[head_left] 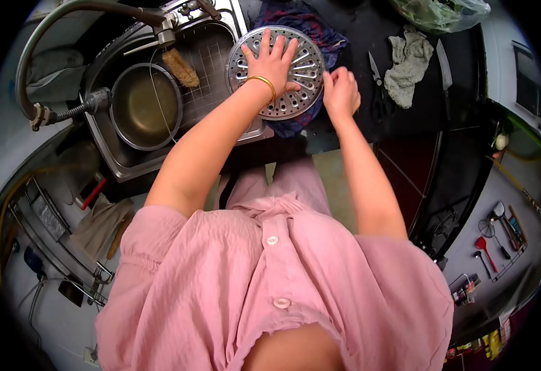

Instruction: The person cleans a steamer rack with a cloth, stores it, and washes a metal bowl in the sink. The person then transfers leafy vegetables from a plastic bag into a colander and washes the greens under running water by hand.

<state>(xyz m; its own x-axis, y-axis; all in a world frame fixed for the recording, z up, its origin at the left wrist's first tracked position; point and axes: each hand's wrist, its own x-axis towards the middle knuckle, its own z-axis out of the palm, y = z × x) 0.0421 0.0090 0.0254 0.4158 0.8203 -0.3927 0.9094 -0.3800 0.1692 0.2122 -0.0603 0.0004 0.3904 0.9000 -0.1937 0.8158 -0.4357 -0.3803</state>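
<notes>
A round perforated metal steamer plate (pixel 308 73) lies on a dark blue and red patterned cloth (pixel 327 29), beside the sink's right edge. My left hand (pixel 273 67), with a gold bangle at the wrist, rests flat on the plate, its fingers spread. At the plate's right rim is my right hand (pixel 342 91), fingers curled and thumb and forefinger closed at the edge; the fingertips are partly hidden. The patterned cloth shows around the plate's top, right and bottom.
On the left, the sink (pixel 112 151) holds a metal pot (pixel 146 108) with liquid and a brown scrubber (pixel 180 68) under the faucet (pixel 165 31). To the right lie scissors (pixel 376 77), a pale rag (pixel 408 68), a knife (pixel 444 65) and a plastic bag of greens (pixel 443 13).
</notes>
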